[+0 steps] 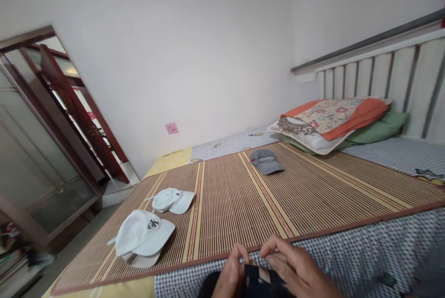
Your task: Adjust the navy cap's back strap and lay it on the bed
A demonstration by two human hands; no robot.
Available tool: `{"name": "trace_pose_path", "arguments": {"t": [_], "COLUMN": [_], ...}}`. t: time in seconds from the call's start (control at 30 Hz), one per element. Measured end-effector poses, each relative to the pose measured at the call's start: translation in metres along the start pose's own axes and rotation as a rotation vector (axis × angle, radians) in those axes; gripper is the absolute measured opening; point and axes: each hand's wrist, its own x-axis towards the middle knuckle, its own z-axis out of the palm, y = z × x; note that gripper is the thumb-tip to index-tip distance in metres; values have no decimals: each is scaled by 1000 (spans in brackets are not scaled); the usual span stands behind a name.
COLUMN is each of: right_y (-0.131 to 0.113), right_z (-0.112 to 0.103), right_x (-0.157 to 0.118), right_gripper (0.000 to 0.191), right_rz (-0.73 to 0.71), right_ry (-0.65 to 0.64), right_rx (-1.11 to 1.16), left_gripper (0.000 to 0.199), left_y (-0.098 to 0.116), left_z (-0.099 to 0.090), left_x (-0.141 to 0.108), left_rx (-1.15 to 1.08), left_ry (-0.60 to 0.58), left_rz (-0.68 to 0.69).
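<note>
At the bottom centre my left hand (232,270) and my right hand (292,265) both grip a dark strap-like piece (253,274) of a dark item, most of it cut off by the frame edge. Beyond them a grey cap (266,161) lies on the striped bamboo mat (225,196). Toward the mat's left end rests a white cap with black letters (139,233), stacked over a beige cap (142,260). Just behind that pair sits a smaller white cap (172,199), its brim pointing right.
Pillows with an orange-edged floral cover (333,112) lie by the white slatted headboard (378,75) at the right. A pink note (171,128) is on the wall. At the left stands a glass-panelled door (34,163), with cluttered items below it.
</note>
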Motion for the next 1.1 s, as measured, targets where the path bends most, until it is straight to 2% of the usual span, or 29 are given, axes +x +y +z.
{"name": "trace_pose_path", "arguments": {"t": [0.1, 0.2, 0.33, 0.43, 0.53, 0.67, 0.77, 0.87, 0.97, 1.1], "right_y": [1, 5, 15, 26, 33, 32, 27, 27, 31, 33], "right_z": [3, 2, -12, -20, -20, -18, -22, -25, -25, -25], "right_x": [4, 6, 3, 2, 2, 6, 9, 11, 13, 14], "right_gripper": [49, 49, 57, 52, 50, 50, 50, 51, 54, 56], "right_rz": [-16, 33, 170, 149, 123, 132, 119, 83, 53, 39], "right_ry": [-24, -52, -140, -221, -210, -188, -186, -159, -119, -100], "right_rx": [5, 90, 207, 231, 337, 454, 423, 375, 309, 286], "left_gripper": [54, 52, 49, 42, 35, 39, 47, 53, 60, 59], "left_y": [1, 4, 8, 8, 5, -2, -8, -10, -4, 12], "left_z": [1, 3, -2, -9, -15, -27, -41, -49, -42, -18], "left_x": [0, -1, -4, -6, -6, 0, 6, 8, 6, 0], "left_rx": [134, 143, -85, -212, -249, -226, -118, -11, 31, 26], "left_ry": [-36, -5, 164, 369, 442, 358, 239, 201, 138, 68], "left_rz": [55, 13, 17, 41, 23, -3, -23, -55, -43, -16]}}
